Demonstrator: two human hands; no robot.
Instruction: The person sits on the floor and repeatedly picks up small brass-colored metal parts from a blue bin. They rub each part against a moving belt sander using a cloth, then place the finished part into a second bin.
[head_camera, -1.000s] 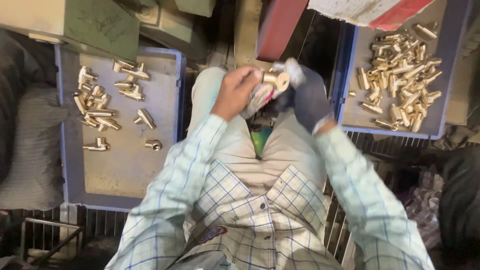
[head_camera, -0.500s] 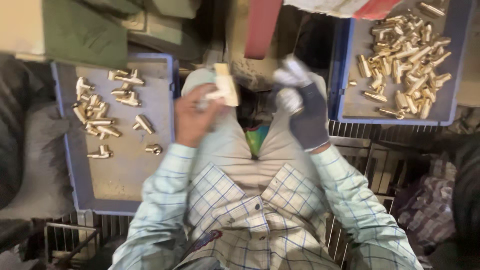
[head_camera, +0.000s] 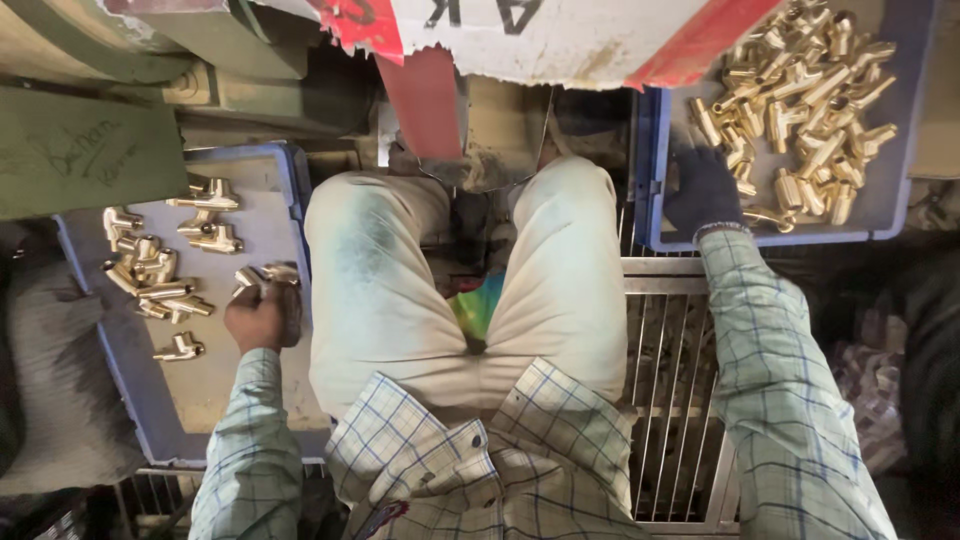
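My bare left hand (head_camera: 262, 318) is curled over the left blue tray (head_camera: 210, 400), its fingers closed on a brass pipe fitting (head_camera: 265, 275) just above the tray floor. A loose cluster of brass fittings (head_camera: 150, 275) lies to its left. My right hand (head_camera: 705, 190), in a dark glove, rests inside the right blue tray (head_camera: 655, 215) at the near edge of a heap of brass fittings (head_camera: 800, 110). Its fingertips touch the closest pieces; whether they grip one is hidden.
My knees in beige trousers (head_camera: 450, 290) fill the middle. A metal wire grate (head_camera: 670, 400) lies under the right arm. Green machine parts (head_camera: 90, 150) and a red and white panel (head_camera: 520, 35) stand ahead. Dark cloth (head_camera: 50, 400) lies at the left.
Both hands have parted from in front of my lap: the left went down-left to the left tray with a fitting, the right swung out to the right tray's heap.
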